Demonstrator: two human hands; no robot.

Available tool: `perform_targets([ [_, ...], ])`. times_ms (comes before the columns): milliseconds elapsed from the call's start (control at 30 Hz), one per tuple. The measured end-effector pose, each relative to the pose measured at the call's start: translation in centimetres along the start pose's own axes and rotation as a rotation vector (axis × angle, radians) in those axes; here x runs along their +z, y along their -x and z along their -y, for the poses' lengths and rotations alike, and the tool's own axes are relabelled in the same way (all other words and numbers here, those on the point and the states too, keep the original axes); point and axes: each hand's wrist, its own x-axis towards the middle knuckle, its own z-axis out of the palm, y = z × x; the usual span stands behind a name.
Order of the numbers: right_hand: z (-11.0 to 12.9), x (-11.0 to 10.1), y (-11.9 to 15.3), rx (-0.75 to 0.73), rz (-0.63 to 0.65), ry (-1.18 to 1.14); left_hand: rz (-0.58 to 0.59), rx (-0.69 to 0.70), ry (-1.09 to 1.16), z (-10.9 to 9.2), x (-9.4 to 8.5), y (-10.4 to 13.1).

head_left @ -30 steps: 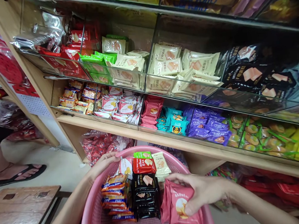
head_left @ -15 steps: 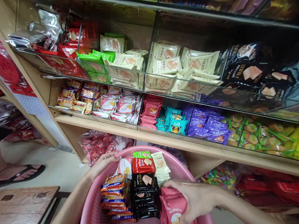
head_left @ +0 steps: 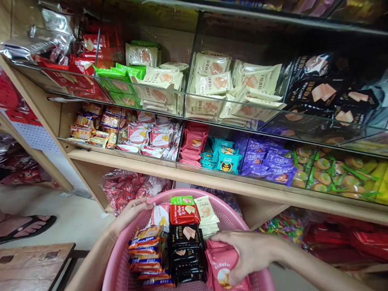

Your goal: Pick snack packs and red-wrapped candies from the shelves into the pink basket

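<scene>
A pink plastic basket (head_left: 112,255) is at the bottom middle, with my left hand (head_left: 132,215) closed over its far left rim. Inside its right part, my right hand (head_left: 246,253) grips pink-red snack packets (head_left: 224,268), thumb on the front one. Left of them stands a row of black dry-cake packets (head_left: 188,253). Orange-and-blue packets (head_left: 149,261) are stacked at the basket's left. Behind these sit a white-and-pink packet (head_left: 161,216), a red packet (head_left: 185,214), a green packet (head_left: 181,200) and cream packets (head_left: 206,214).
Shelves with clear-fronted bins hold cream packets (head_left: 214,83), black packets (head_left: 324,90), purple packets (head_left: 265,158) and teal packets (head_left: 226,154). Bagged goods (head_left: 130,186) lie below. A wooden stool (head_left: 29,275) and another person's sandalled foot (head_left: 22,226) are at the left.
My right hand and the pink-red packets have shifted slightly up and left within the basket. My left hand stays on the rim. The whole view has moved a little.
</scene>
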Motion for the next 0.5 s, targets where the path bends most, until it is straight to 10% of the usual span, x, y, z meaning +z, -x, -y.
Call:
perform_targets([
  [500, -0.8, 1.1, 1.2, -0.116, -0.313, 0.138, -0.005, 0.007, -0.042, 0.4, -0.3, -0.2],
])
